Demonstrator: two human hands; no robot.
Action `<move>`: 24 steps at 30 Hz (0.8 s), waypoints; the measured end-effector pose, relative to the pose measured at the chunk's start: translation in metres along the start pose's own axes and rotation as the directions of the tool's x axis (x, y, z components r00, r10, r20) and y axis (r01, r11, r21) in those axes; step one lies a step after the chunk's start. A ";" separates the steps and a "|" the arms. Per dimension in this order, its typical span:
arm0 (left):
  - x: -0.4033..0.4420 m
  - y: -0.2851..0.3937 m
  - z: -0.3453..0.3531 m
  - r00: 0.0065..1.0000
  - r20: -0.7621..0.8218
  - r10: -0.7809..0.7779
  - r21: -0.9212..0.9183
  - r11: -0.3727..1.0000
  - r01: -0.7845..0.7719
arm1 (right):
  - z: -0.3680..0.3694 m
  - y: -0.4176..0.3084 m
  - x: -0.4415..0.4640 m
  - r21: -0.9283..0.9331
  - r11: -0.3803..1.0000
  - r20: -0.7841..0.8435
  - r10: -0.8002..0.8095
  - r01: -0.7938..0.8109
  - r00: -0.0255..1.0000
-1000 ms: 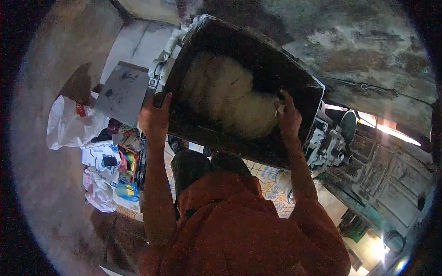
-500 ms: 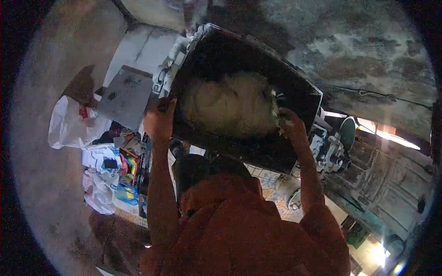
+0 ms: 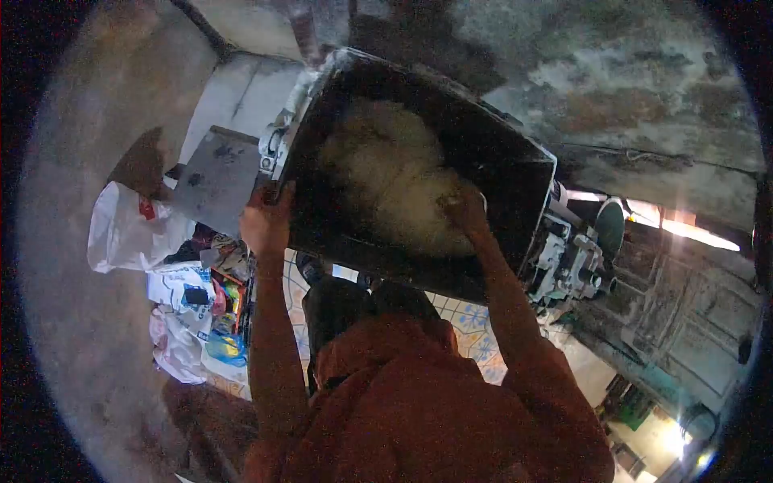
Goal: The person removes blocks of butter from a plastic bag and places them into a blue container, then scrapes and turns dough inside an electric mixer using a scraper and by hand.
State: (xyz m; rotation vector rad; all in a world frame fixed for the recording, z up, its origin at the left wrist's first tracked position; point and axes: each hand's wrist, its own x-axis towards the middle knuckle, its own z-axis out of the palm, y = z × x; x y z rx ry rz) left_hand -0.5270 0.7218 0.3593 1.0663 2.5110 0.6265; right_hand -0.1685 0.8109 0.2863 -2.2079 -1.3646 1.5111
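Observation:
A large dark metal trough [image 3: 515, 193] with a pale frame lies ahead of me, and a pale, soft-looking mass [image 3: 386, 169] fills much of its inside. My left hand [image 3: 268, 221] grips the trough's near left corner, its fingers bent over the edge. Inside the trough, my right hand [image 3: 465, 211] touches the right side of the mass. Its fingers are curled and dim, and what they hold, if anything, cannot be made out.
Left of the trough are a flat grey panel [image 3: 221, 173], a white plastic bag [image 3: 133, 229] and more bags [image 3: 181, 294]. Metal machine parts [image 3: 568, 266] stick out at the right, near a panelled wooden door [image 3: 684, 338]. Patterned tiles [image 3: 475, 330] show below.
My right hand has moved left and further into the trough, against the mass. The mass has changed shape and now slants down to the right. My left hand remains at the corner.

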 end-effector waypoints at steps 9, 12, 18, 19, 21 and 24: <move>0.001 -0.006 0.003 0.999 0.022 0.025 0.049 0.998 -0.026 | -0.072 0.041 -0.048 -0.918 0.340 0.065 -0.374 0.202 0.925; 0.002 -0.011 0.008 0.999 0.027 0.029 -0.041 0.999 -0.028 | -0.086 0.045 -0.070 -0.836 0.527 -0.070 -0.380 0.153 0.922; 0.000 0.002 0.000 0.999 0.038 0.023 -0.047 0.999 -0.021 | -0.055 -0.021 -0.103 -0.652 0.687 -0.124 -0.512 0.319 0.850; 0.001 0.000 0.000 0.999 0.007 0.040 -0.011 0.999 -0.040 | -0.048 -0.023 -0.103 -0.613 0.676 -0.131 -0.598 0.409 0.791; -0.001 -0.008 0.001 0.995 -0.035 0.097 -0.102 0.990 -0.100 | -0.034 -0.040 -0.118 -0.597 0.630 -0.144 -0.693 0.497 0.706; -0.007 0.005 -0.011 0.979 -0.108 0.174 -0.068 0.981 -0.181 | -0.028 -0.038 -0.123 -0.567 0.658 -0.112 -0.657 0.495 0.746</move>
